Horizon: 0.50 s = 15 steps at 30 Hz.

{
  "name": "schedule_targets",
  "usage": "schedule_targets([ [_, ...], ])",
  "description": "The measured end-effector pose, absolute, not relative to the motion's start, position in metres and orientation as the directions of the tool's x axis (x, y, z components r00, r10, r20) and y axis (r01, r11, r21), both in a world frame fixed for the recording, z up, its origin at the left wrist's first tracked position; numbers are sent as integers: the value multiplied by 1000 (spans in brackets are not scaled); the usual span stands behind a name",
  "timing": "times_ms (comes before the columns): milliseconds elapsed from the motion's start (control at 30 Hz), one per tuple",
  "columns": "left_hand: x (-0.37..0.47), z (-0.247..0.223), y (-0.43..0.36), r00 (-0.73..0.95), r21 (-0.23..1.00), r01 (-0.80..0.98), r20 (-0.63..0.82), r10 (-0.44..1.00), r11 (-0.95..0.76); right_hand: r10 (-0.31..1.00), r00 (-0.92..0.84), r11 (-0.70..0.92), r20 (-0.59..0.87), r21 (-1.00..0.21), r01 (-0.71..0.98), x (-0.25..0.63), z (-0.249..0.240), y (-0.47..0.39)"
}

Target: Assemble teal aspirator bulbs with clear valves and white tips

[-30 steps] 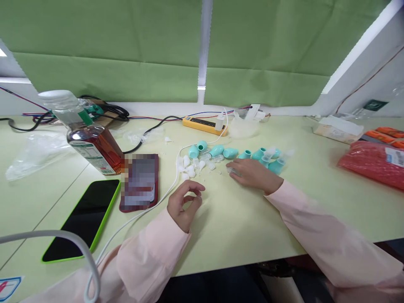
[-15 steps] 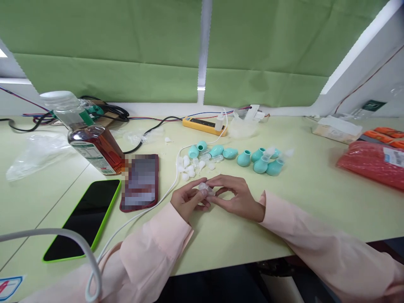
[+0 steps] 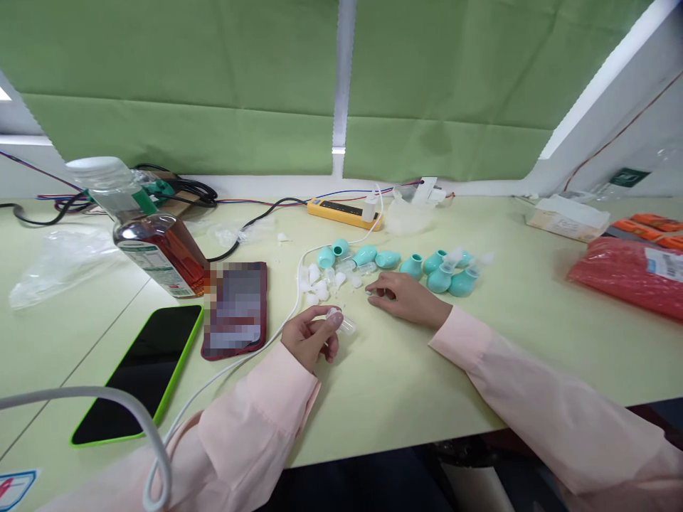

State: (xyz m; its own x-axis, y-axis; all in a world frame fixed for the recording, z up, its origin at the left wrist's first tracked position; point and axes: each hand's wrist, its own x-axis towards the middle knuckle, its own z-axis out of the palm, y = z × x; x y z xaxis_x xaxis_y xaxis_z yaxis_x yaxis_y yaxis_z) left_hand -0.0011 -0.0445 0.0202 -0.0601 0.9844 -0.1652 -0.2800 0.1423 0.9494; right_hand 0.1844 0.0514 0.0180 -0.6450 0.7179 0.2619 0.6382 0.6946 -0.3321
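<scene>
Between the thumb and fingers of my left hand (image 3: 312, 336) is a small clear plastic tube (image 3: 346, 323), pointing to the right. My right hand (image 3: 403, 299) is apart from it, up and to the right, fingertips low over the table near the white pieces. Its fingers are curled, and whether they hold something small is too unclear to tell. Small white plastic caps (image 3: 321, 290) and clear tubes (image 3: 367, 268) lie beyond my hands. Behind them is a row of teal bulbs (image 3: 388, 259); two at the right have clear pieces in their necks.
A bottle of amber liquid (image 3: 160, 245), a red-cased phone (image 3: 237, 309) and a green-cased phone (image 3: 141, 370) are at the left. A white cable (image 3: 292, 313) runs past my left hand. Behind sits a yellow power strip (image 3: 344, 213); a red package (image 3: 624, 281) lies right.
My right hand has let go of the clear piece and moved up and right toward the white caps. My left hand keeps the piece, now seen as a tube.
</scene>
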Motion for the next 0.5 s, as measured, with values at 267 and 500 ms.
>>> schedule_targets([
  [267, -3, 23, -48, -4, 935, -313, -176, 984, 166, 766, -588, 581, 261, -672, 459, 175, 28, 36],
  [500, 0, 20, -51, -53, 963, -247, -127, 990, 110, 697, -704, 132, 138, -989, -63, 165, 40, 6],
])
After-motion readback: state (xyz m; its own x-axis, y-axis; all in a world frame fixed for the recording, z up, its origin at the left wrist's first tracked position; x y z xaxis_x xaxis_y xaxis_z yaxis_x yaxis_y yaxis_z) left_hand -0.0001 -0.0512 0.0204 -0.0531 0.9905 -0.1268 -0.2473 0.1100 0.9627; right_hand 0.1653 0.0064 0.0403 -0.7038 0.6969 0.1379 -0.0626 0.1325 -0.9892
